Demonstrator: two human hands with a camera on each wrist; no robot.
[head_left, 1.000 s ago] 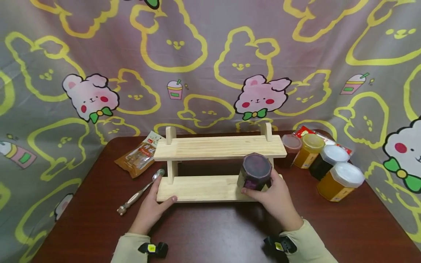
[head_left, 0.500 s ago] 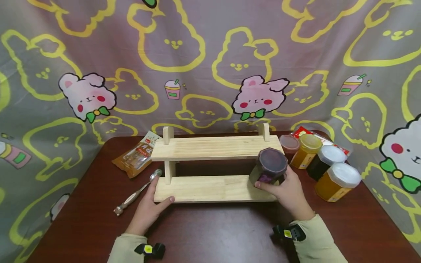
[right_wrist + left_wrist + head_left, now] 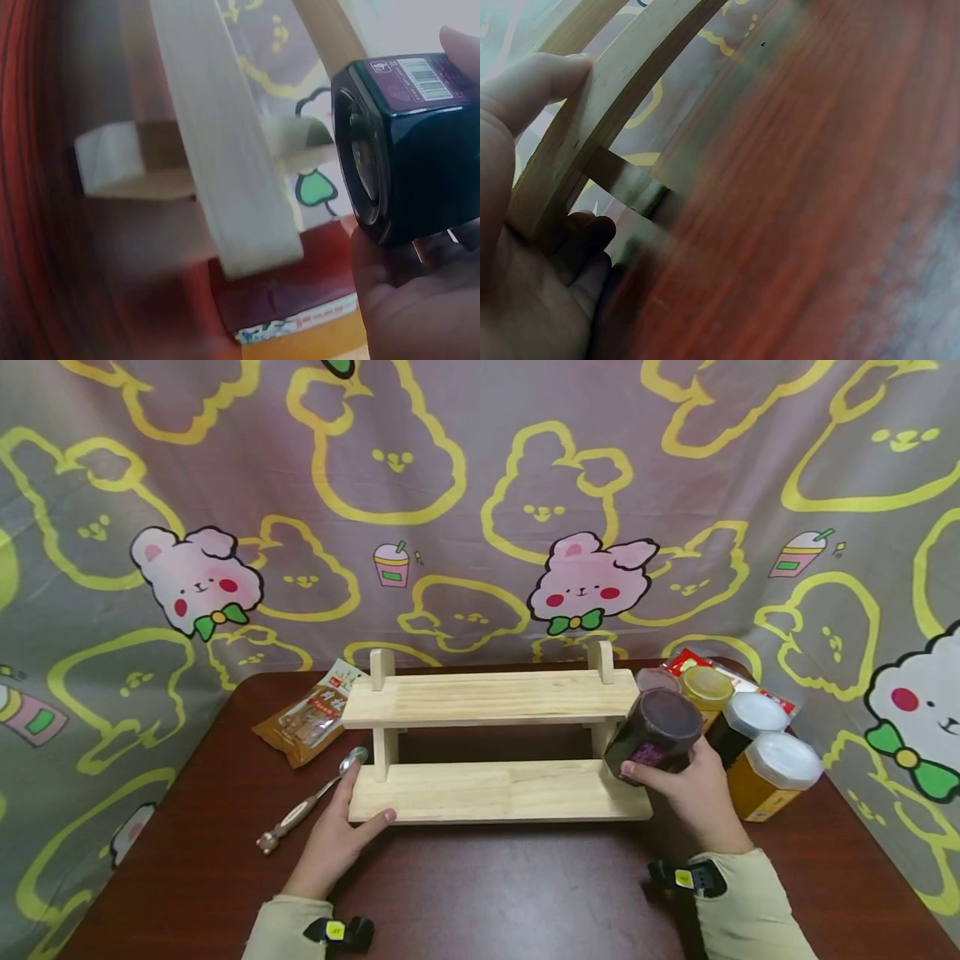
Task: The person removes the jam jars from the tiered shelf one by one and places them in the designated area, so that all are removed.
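A two-tier wooden rack (image 3: 495,789) stands on the dark table. My left hand (image 3: 333,843) grips the left end of its lower board, thumb on one face and fingers curled round the other side in the left wrist view, where the board (image 3: 622,90) runs diagonally. My right hand (image 3: 701,793) holds a dark octagonal jar (image 3: 656,731) with a purple label, tilted and raised above the lower board's right end. In the right wrist view the jar's (image 3: 420,150) recessed base shows, with thumb and fingers on opposite sides of it.
Several jars stand right of the rack, including an amber jar with a white lid (image 3: 776,777) and a yellow-lidded one (image 3: 707,687). A red packet (image 3: 690,658) lies behind them. To the left are a brown spice packet (image 3: 311,714) and a metal-ended spoon (image 3: 307,806).
My right hand has carried the dark jar to the right, off the middle-right of the lower board, and the jar has tilted. My left hand keeps its grip on the rack.
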